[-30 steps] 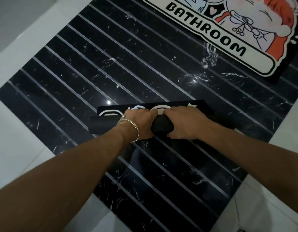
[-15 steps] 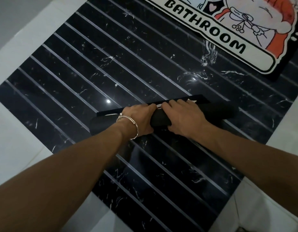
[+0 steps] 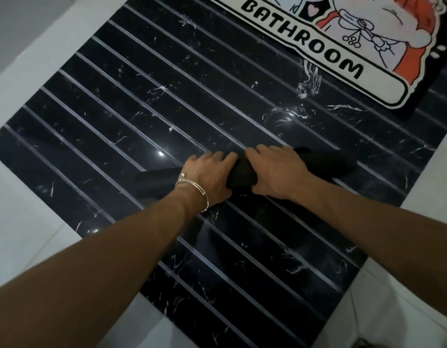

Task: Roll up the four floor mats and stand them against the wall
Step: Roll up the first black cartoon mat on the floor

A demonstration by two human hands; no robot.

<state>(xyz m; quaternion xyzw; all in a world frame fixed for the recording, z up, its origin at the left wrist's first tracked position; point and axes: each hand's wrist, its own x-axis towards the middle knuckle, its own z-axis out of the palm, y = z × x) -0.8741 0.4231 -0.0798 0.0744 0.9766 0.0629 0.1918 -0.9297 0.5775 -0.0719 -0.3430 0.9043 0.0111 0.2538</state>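
Observation:
A black floor mat (image 3: pixel 325 163) lies as a tight roll across the dark striped floor, its printed face hidden inside. My left hand (image 3: pixel 210 177), with a silver bangle at the wrist, presses down on the roll left of its middle. My right hand (image 3: pixel 275 172) grips the roll just beside it, fingers curled over the far side. A second mat (image 3: pixel 330 46) lies flat at the top right, printed with a cartoon figure and the word BATHROOM.
The floor is black marble-look tile with thin pale stripes (image 3: pixel 167 109), bordered by white tile (image 3: pixel 24 222) on the left and lower right. A pale wall edge (image 3: pixel 21 23) runs along the top left.
The last flat strip of the mat, with its white print, has been rolled under. Both hands have moved forward with the roll, which is now fully closed.

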